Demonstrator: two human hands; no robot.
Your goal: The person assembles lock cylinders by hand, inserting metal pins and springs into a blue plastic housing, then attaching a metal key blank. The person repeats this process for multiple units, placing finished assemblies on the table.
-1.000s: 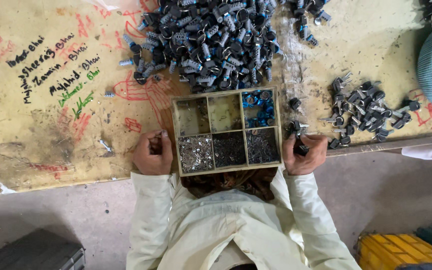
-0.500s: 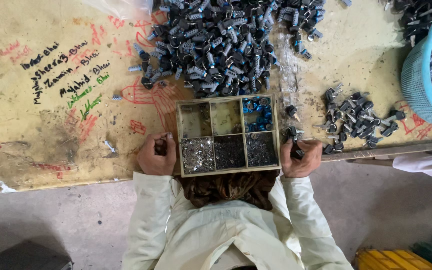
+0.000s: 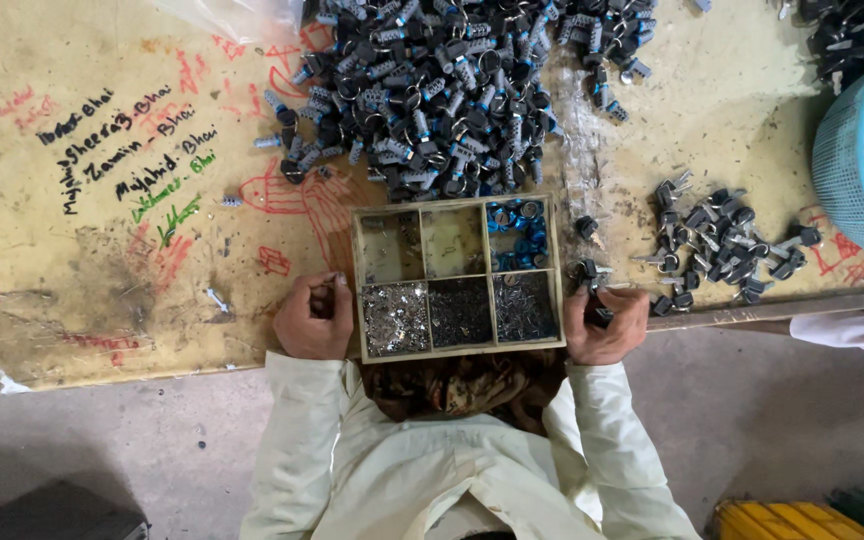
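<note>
Left hand (image 3: pixel 314 318) staying curled beside tray (image 3: pixel 457 352), contents hidden; right hand (image 3: pixel 607 325) still pinching small black part (image 3: pixel 599 316); hands resting apart, barely shifting, assembly continuing

A big heap of dark lock parts (image 3: pixel 452 90) lies on the worn yellow desk (image 3: pixel 72 290), and coloured scribbles (image 3: pixel 132 160) mark the desk well to the left of that heap. To the heap's right a turquoise mesh basket (image 3: pixel 852 170) stands at the frame's edge. Nearer than the heap, a yellow crate (image 3: pixel 782 520) sits on the grey floor (image 3: pixel 102 450).
</note>
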